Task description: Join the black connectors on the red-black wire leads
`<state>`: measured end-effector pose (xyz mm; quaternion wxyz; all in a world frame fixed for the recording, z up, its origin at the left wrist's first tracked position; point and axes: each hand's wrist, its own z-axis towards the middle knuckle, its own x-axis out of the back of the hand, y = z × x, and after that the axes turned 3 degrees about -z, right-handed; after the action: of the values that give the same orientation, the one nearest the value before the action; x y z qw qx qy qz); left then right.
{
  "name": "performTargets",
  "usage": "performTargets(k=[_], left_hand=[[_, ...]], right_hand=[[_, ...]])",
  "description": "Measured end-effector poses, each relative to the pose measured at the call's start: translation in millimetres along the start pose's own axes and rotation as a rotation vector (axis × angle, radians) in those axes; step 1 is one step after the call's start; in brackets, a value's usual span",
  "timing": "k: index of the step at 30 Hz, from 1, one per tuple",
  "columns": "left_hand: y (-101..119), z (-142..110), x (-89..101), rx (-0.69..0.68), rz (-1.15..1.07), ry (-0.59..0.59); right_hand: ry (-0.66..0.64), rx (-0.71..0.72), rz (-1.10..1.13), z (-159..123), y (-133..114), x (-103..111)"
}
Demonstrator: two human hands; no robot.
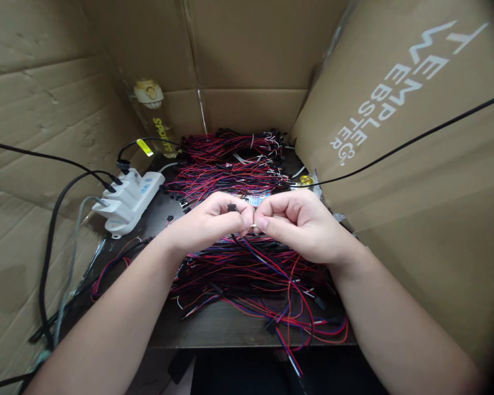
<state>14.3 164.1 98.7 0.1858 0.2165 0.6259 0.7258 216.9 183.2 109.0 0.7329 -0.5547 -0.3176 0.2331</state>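
My left hand [220, 219] is closed in a pinch on a wire harness, whose black connector [232, 208] sticks up between thumb and fingers. From under that hand, red and blue wires [267, 258] trail down to the right. Fingertip to fingertip with it is my right hand [298, 222], also pinched shut. A small pale tip [253, 226] shows between the two thumbs; the fingers hide most of it, and I cannot tell what the right hand grips. Beneath both hands lies a spread of red, black and blue wire harnesses [239, 274].
More harness bundles [230, 145] lie behind. At left, a white power strip [135, 203] carries several plugs and cables. A bottle [158, 123] stands at the back left. Cardboard walls [247, 49] enclose the dark table [189, 332]. A black cable [411, 140] crosses the right side.
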Motion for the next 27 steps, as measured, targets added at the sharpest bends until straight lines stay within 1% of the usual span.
performTargets(k=[5,9,14,18,27], left_hand=[[-1.8,-0.3,1.2,-0.004,-0.038,-0.003],[-2.2,-0.3,1.4,-0.004,-0.066,-0.002],[-0.3,-0.8,2.6,0.010,-0.050,0.014],[-0.6,-1.2,2.9,-0.006,-0.075,0.010],[-4.8,-0.3,2.3,0.014,-0.153,-0.017]], right_hand=[[0.002,-0.033,0.013,-0.8,-0.3,-0.8],[0.006,-0.006,0.041,-1.3,0.0,-1.8],[0.026,-0.005,0.062,-2.2,1.5,-0.7],[0.021,0.005,0.076,-3.0,0.6,0.0],[-0.005,0.027,0.017,-2.4,1.7,2.1]])
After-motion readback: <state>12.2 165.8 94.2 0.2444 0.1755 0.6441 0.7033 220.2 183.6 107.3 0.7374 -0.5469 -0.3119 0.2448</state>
